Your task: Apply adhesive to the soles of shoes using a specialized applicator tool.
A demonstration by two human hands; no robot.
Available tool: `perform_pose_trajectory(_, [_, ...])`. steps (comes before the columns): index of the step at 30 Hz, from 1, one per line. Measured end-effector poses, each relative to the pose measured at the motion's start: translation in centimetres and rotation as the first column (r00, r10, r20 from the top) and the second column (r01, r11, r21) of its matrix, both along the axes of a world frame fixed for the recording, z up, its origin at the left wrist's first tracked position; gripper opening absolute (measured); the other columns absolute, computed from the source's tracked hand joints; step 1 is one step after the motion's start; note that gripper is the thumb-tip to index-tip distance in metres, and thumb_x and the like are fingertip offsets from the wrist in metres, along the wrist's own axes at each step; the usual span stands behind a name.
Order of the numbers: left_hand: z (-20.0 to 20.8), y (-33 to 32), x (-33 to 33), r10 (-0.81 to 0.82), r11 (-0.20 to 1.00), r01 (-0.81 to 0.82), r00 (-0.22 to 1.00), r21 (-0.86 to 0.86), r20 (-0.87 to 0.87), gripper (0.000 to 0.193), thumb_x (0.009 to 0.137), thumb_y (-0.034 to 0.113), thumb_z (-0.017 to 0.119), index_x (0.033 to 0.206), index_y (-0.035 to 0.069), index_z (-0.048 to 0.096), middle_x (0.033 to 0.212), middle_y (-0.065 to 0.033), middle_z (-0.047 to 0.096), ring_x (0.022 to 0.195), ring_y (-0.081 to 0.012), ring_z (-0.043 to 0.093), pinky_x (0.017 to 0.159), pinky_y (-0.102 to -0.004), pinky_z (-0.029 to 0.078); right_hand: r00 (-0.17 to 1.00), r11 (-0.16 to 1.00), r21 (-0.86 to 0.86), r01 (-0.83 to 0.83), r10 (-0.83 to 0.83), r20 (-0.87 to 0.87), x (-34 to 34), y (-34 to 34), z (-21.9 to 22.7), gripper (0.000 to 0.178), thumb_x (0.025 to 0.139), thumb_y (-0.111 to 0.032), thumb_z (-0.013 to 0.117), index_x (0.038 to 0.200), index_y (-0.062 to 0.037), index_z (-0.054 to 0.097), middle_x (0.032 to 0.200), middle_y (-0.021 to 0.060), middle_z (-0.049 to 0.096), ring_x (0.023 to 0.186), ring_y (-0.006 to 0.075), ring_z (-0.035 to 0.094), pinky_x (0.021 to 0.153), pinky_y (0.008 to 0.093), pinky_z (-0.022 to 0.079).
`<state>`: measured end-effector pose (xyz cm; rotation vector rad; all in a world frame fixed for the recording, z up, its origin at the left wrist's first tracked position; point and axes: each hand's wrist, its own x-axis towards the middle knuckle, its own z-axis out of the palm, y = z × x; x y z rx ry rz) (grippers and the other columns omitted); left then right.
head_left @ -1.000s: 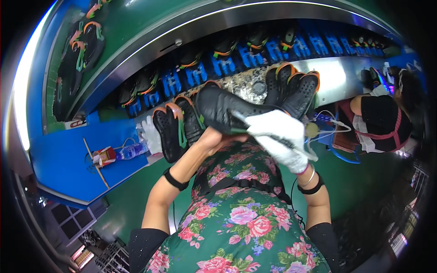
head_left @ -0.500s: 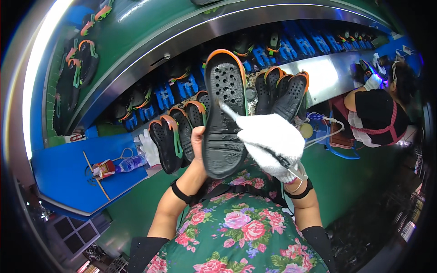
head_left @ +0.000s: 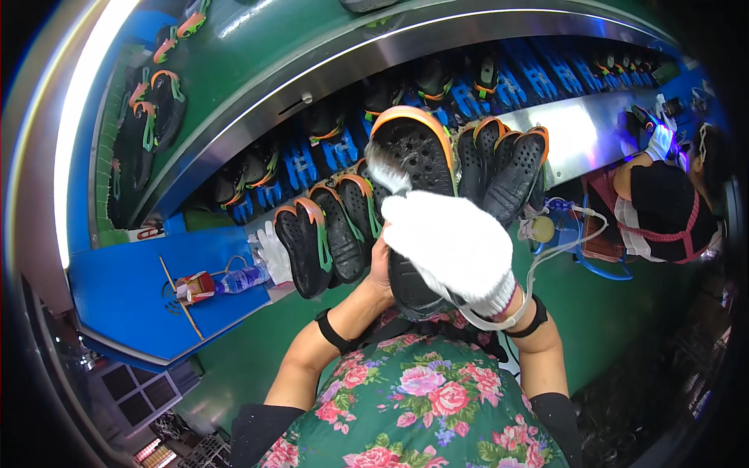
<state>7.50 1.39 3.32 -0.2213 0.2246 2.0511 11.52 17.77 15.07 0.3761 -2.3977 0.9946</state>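
Note:
In front of me a black clog [head_left: 417, 156] with an orange rim and holes at its far end is held up, tilted. My bare left hand [head_left: 380, 264] is closed on its left side, with the fingers mostly hidden behind it. My right hand [head_left: 449, 242], in a white knitted glove, is closed around a brush whose pale bristles [head_left: 384, 165] lie over the clog's far left part. The glove covers much of the clog's middle. Similar clogs with orange and green trim stand left [head_left: 303, 253] and right [head_left: 511, 179] of it.
A conveyor [head_left: 499, 82] with blue racks and shoes runs behind the clogs. At left, a blue table [head_left: 125, 288] carries a bottle [head_left: 242, 279], a stick and white gloves [head_left: 273, 251]. A clear tube [head_left: 538, 269] hangs by my right wrist. A co-worker [head_left: 663, 195] is at right.
The clog has tipped and shifted slightly right and nearer. My right hand has moved a little left with the brush, whose bristles are now farther up and left on the clog.

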Motion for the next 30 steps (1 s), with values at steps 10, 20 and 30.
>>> perform_pose_trajectory(10, [-1.0,0.5,-0.3,-0.038,0.988,0.039,0.999,-0.151,0.006,0.071,0.106,0.062,0.039,0.154,0.010,0.044,0.150,-0.0164,0.055,0.136,-0.0344,0.055,0.118,-0.0536,0.041,1.000,0.996,-0.087,-0.019,0.019,-0.009,0.3,0.4,-0.9,0.036,0.087,-0.004,0.067,0.123,-0.0072,0.075,0.129,0.0147,0.071,0.119,0.0310,0.068,0.099,0.0413,0.053])
perform_pose_trajectory(20, [0.9,0.8,-2.6,-0.063,0.996,0.061,0.998,-0.067,-0.027,0.086,0.100,0.074,0.037,0.154,0.006,0.044,0.150,-0.0202,0.053,0.136,-0.0369,0.055,0.118,-0.0541,0.040,0.997,0.993,-0.107,0.057,-0.062,-0.050,0.9,-0.3,-3.0,0.025,0.082,-0.002,0.077,0.106,-0.0084,0.079,0.112,0.0135,0.077,0.103,0.0315,0.074,0.087,0.0396,0.059])
perform_pose_trajectory(30, [0.7,2.3,-4.0,0.040,0.995,-0.027,0.989,0.092,-0.140,0.092,0.097,0.078,0.035,0.158,0.010,0.036,0.153,-0.0169,0.049,0.135,-0.0451,0.052,0.110,-0.0604,0.048,0.995,0.940,-0.330,-0.091,0.071,-0.073,1.0,-1.1,-4.5,0.032,0.081,0.000,0.078,0.112,-0.0092,0.079,0.117,0.0108,0.077,0.105,0.0277,0.074,0.091,0.0377,0.057])
